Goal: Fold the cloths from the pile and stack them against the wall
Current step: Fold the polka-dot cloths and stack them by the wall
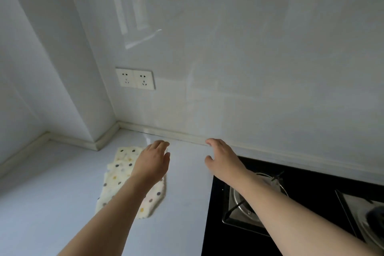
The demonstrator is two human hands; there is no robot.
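Note:
A cream cloth with coloured dots (120, 170) lies folded on the white counter (62, 203), its far end close to the wall (228, 79). My left hand (152, 162) hovers over the cloth's right side with relaxed fingers and holds nothing. My right hand (222, 158) is stretched toward the strip at the foot of the wall, fingers straight and spread, also empty. My left forearm hides part of the cloth. No pile of cloths is in view.
A black gas hob (311, 203) with metal burners sits at the right, under my right forearm. A double wall socket (135, 78) is mounted above the counter. A wall corner juts out at the left.

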